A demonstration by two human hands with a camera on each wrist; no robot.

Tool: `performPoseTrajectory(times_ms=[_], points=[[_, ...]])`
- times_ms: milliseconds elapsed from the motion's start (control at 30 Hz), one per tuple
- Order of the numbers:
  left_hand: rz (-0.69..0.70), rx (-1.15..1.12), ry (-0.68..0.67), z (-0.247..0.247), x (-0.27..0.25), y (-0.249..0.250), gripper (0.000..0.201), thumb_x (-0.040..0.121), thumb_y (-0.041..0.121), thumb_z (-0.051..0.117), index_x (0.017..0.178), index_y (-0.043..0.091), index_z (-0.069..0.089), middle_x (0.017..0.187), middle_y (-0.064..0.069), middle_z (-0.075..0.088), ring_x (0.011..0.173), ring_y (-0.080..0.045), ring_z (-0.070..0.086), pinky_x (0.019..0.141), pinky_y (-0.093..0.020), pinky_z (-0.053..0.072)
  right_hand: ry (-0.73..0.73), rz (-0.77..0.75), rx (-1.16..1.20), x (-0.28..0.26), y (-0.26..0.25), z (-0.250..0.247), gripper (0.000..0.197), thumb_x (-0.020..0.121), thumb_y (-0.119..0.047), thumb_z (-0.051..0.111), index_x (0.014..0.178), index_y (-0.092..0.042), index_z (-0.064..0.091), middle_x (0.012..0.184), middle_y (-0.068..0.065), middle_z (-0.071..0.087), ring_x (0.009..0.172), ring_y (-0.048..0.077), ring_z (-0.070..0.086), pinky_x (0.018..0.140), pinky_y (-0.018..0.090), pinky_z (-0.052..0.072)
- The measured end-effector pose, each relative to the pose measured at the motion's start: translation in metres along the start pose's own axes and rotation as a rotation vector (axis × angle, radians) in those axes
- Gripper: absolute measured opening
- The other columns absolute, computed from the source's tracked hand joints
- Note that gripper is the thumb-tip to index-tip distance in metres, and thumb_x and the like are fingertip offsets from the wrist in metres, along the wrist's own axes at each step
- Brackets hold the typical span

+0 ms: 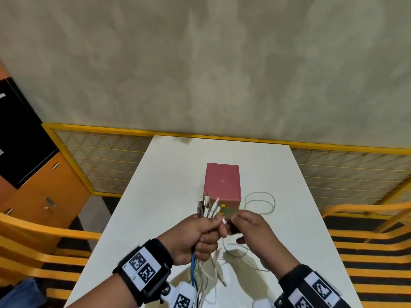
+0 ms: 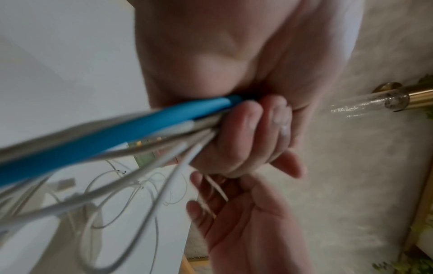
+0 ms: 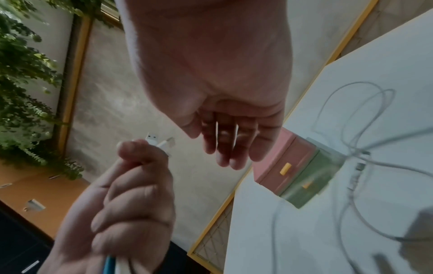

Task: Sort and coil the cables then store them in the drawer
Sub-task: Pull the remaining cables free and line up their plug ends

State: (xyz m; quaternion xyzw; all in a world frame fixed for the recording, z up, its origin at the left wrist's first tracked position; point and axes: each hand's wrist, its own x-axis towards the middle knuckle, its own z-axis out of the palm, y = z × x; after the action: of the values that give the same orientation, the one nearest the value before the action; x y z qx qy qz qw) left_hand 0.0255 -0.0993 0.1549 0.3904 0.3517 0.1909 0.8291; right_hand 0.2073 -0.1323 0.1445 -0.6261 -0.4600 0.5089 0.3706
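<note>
My left hand (image 1: pixel 200 232) grips a bundle of cables (image 1: pixel 208 208) in a fist above the white table (image 1: pixel 169 185). White and metal connector ends stick up out of the fist. A blue cable (image 1: pixel 193 267) and several white cables hang below it to the table. In the left wrist view the blue cable (image 2: pixel 93 140) runs out of the left hand (image 2: pixel 246 133). My right hand (image 1: pixel 249 223) hovers just right of the fist with relaxed fingers, and I see nothing clearly held in it. Behind the hands stands a pink drawer box (image 1: pixel 222 181).
A loose white cable (image 1: pixel 260 203) lies in loops on the table right of the box. The box shows a yellow handle (image 3: pixel 285 168) and a green drawer (image 3: pixel 311 178) below. An orange cabinet (image 1: pixel 40 196) and a yellow mesh fence (image 1: pixel 111 158) stand beyond the table.
</note>
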Motion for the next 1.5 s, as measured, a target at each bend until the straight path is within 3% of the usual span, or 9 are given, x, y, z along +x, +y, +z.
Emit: performPoseTrajectory(times_ms=[133,333,533,667,833,1000,1167,1367,1500], points=[[0.207,-0.184,0.136,-0.006,0.006,0.01,0.038,0.094,0.04,0.048,0.078,0.009,0.062,0.045,0.002,0.035,0.037,-0.011,0.035,0.045,-0.023,0.031,-0.097,0.258,0.008,-0.014,0.02,0.0,0.041,0.098,-0.04,0.049,0.074,-0.011,0.064,0.062,0.007,0.065,0.053,0.021,0.055,0.052,0.025,0.037],[0.317,-0.303,0.18,-0.007,0.012,0.014,0.04,0.092,0.043,0.049,0.076,0.009,0.062,0.044,0.0,0.039,0.038,-0.014,0.041,0.052,-0.03,0.047,-0.3,0.566,0.455,-0.014,0.043,0.026,0.055,0.089,-0.06,0.054,0.08,-0.009,0.074,0.07,0.008,0.066,0.058,0.019,0.059,0.05,0.024,0.044],[0.096,-0.169,0.151,-0.003,0.008,-0.011,0.043,0.099,0.039,0.047,0.071,0.01,0.061,0.042,0.002,0.029,0.031,-0.009,0.027,0.038,-0.017,0.026,-0.076,0.431,0.967,0.035,0.019,0.026,0.021,0.086,-0.03,0.062,0.086,-0.009,0.057,0.07,0.011,0.062,0.059,0.025,0.063,0.064,0.033,0.052],[-0.211,0.128,0.149,-0.028,-0.018,-0.045,0.05,0.101,0.038,0.049,0.056,0.016,0.056,0.044,0.002,0.029,0.035,-0.011,0.024,0.041,-0.021,0.017,0.051,0.396,1.065,0.056,-0.013,-0.027,0.036,0.101,-0.034,0.043,0.069,-0.018,0.049,0.05,-0.001,0.052,0.043,0.014,0.047,0.057,0.026,0.039],[-0.421,0.459,0.164,-0.06,-0.053,-0.047,0.036,0.094,0.038,0.06,0.072,0.01,0.061,0.049,-0.003,0.033,0.037,-0.015,0.027,0.04,-0.026,0.023,0.11,0.457,1.07,0.06,-0.001,-0.041,0.038,0.103,-0.036,0.036,0.076,-0.017,0.055,0.053,-0.003,0.055,0.045,0.013,0.049,0.06,0.026,0.038],[-0.002,0.476,0.369,-0.028,-0.044,-0.016,0.034,0.099,0.032,0.055,0.08,0.005,0.066,0.06,-0.007,0.053,0.038,-0.012,0.033,0.04,-0.023,0.023,0.015,0.383,0.931,0.04,0.006,-0.007,0.034,0.105,-0.034,0.036,0.09,-0.013,0.058,0.061,0.004,0.065,0.05,0.017,0.062,0.056,0.027,0.048],[0.368,0.41,0.407,0.026,-0.004,0.006,0.011,0.094,0.008,0.062,0.097,0.004,0.072,0.053,0.01,0.063,0.039,0.001,0.045,0.038,-0.012,0.032,-0.19,0.263,0.913,0.018,0.001,0.029,0.043,0.106,-0.034,0.034,0.12,-0.006,0.063,0.117,0.02,0.071,0.1,0.031,0.068,0.088,0.044,0.052],[0.292,0.367,0.361,0.03,0.005,-0.004,0.009,0.086,-0.003,0.067,0.088,0.005,0.069,0.055,0.002,0.056,0.038,-0.005,0.043,0.039,-0.014,0.03,-0.203,0.324,0.969,0.018,-0.01,0.017,0.045,0.104,-0.034,0.035,0.122,-0.002,0.063,0.104,0.018,0.073,0.091,0.03,0.073,0.08,0.04,0.058],[0.032,0.521,0.18,0.005,-0.026,-0.022,0.013,0.079,0.006,0.073,0.069,0.013,0.071,0.066,-0.009,0.064,0.045,-0.015,0.037,0.045,-0.026,0.028,-0.068,0.382,0.954,0.035,-0.013,-0.013,0.025,0.101,-0.02,0.039,0.091,-0.007,0.058,0.095,0.018,0.076,0.086,0.032,0.076,0.087,0.048,0.051]])
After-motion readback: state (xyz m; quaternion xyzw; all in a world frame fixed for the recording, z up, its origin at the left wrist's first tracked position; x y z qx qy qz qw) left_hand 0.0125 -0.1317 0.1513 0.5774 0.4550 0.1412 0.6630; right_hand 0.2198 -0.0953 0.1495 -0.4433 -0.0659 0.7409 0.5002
